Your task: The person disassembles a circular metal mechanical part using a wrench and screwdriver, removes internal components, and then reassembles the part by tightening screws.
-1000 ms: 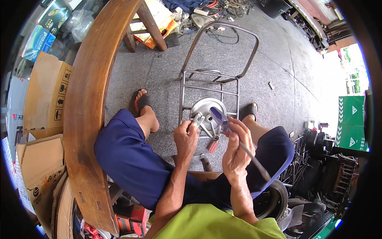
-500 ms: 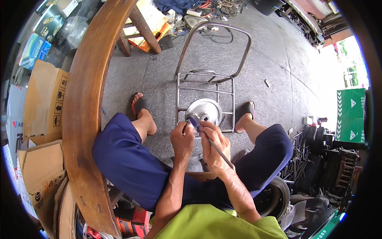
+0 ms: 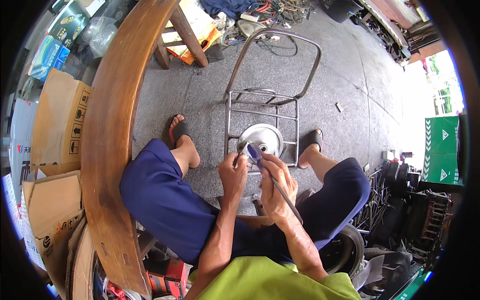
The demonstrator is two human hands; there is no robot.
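Both my hands meet in front of my knees, over the lower end of a bent-tube metal frame. Closed fingers of my left hand pinch a small shiny metal piece, mostly covered by the fingertips. In my right hand is a slim tool with a blue-purple end and a long grey shaft or cord running back past the wrist. The blue end lies against or close beside the metal piece; contact cannot be made out. Just beyond my fingers rests a round silver metal disc with a centre hole.
A long wooden bench runs along my left, with cardboard boxes behind it. Tangled cables lie at the far end. To my right are a tyre, metal rods and a green box. My sandalled feet flank the frame.
The whole scene has shifted slightly rightward in view. My hands have drawn a little apart, and the blue end of the tool sits at a slightly different angle beside the metal piece.
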